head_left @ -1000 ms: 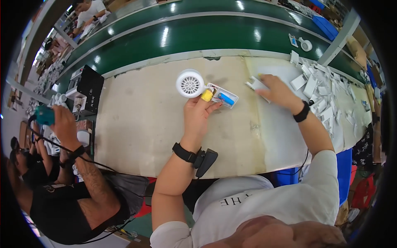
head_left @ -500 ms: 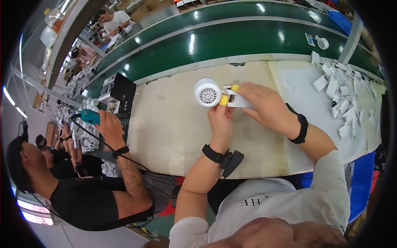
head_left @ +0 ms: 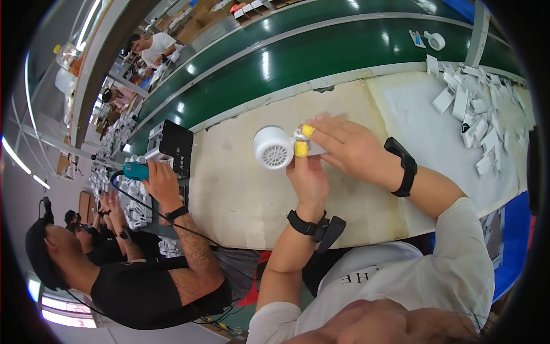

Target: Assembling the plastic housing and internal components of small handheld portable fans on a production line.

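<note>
Over the table I hold a white appliance (head_left: 271,139) with a round slotted grille and a short handle, shaped like a small hair dryer or hand-held fan. My left hand (head_left: 309,182) is closed on the handle from below, just beside the round head, with its yellow-wrapped thumb against it. My right hand (head_left: 360,150) lies over the far side of the handle and grips it, with yellow wrap on one finger. Most of the handle is hidden under my right fingers. The grille points toward me and slightly down.
White plastic pieces (head_left: 461,103) lie heaped on the right of the table (head_left: 246,212). Beyond runs a green conveyor (head_left: 229,83) carrying another round white part (head_left: 436,40). At left, a co-worker's hand (head_left: 162,182) holds a teal corded tool (head_left: 136,171) by a black box (head_left: 175,146).
The appliance and both hands appear slightly further left in the picture, and the grille has tipped downward. My right fingers have shifted over the handle, covering its open part. The view has also shifted.
</note>
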### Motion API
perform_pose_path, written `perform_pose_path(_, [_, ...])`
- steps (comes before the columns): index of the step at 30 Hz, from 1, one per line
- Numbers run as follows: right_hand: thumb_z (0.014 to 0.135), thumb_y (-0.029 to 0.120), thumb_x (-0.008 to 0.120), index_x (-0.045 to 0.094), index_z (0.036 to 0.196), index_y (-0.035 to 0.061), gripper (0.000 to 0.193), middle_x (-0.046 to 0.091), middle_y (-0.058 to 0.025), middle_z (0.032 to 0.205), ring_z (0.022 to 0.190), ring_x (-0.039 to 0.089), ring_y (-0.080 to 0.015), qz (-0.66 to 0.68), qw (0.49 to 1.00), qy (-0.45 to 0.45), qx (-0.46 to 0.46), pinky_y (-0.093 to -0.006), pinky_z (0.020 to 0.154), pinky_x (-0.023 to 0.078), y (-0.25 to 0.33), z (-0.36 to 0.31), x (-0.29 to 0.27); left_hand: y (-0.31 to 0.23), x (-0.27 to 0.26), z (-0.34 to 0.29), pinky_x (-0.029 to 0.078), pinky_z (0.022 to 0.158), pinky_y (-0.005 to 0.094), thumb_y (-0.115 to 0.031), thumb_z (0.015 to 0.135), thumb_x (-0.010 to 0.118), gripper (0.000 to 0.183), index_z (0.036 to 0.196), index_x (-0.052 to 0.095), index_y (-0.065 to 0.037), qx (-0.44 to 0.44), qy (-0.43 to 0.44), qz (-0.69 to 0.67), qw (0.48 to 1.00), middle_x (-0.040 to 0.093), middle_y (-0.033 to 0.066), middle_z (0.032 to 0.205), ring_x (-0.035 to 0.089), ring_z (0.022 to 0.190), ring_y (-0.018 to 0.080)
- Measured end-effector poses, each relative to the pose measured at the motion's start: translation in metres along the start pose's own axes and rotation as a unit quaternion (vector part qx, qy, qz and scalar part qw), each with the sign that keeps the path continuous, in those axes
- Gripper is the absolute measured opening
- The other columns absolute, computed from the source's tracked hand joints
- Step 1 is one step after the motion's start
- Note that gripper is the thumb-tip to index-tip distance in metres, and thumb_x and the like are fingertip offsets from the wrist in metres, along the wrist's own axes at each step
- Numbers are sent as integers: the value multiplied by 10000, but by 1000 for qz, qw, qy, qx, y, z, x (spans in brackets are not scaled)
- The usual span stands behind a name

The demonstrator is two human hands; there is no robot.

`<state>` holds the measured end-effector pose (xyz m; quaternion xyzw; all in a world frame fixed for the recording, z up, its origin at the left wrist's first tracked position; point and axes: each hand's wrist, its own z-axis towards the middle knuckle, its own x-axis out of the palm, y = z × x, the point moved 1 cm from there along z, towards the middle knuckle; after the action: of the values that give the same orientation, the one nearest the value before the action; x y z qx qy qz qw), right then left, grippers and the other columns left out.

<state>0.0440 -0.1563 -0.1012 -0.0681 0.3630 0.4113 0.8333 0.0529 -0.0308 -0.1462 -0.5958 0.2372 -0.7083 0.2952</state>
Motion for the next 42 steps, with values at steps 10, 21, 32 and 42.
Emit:
perform_pose_path(10, [807, 376, 617, 564, 991, -1, 423, 616, -123, 893, 749, 570, -249, 423, 844, 203, 260, -287, 681, 451, -19, -12, -15, -36, -2, -3, 430, 910, 422, -182, 853, 584, 347, 1135, 492, -2, 122, 21, 77, 989, 558, 141, 1099, 548, 1014, 260])
perform_pose_path(21, [782, 377, 632, 528, 680, 49, 359, 510, -100, 616, 568, 520, -286, 231, 967, 78, 74, -348, 520, 423, -3, -18, -18, -45, 2, -13, 449, 868, 353, -346, 827, 617, 480, 1157, 459, -36, 54, 25, 76, 995, 556, 80, 1008, 545, 964, 218])
perform_pose_path(32, [737, 225, 643, 598, 1001, 53, 318, 585, -136, 1024, 998, 527, -319, -6, 975, 144, 166, -383, 868, 425, -204, -15, -27, -81, -61, 47, 449, 735, 387, -62, 769, 566, 326, 1083, 497, -6, 120, -74, 831, 537, 579, 191, 893, 584, 852, 306])
perform_pose_path(42, [714, 127, 623, 422, 1231, 88, 556, 453, -194, 1184, 1074, 492, -371, -360, 725, 56, 585, -433, 873, 449, -430, -63, -104, -80, -93, 60, 210, 1035, 487, -2, 679, 545, 604, 1254, 365, 45, 254, -159, 864, 404, 282, 232, 1375, 269, 1272, 400])
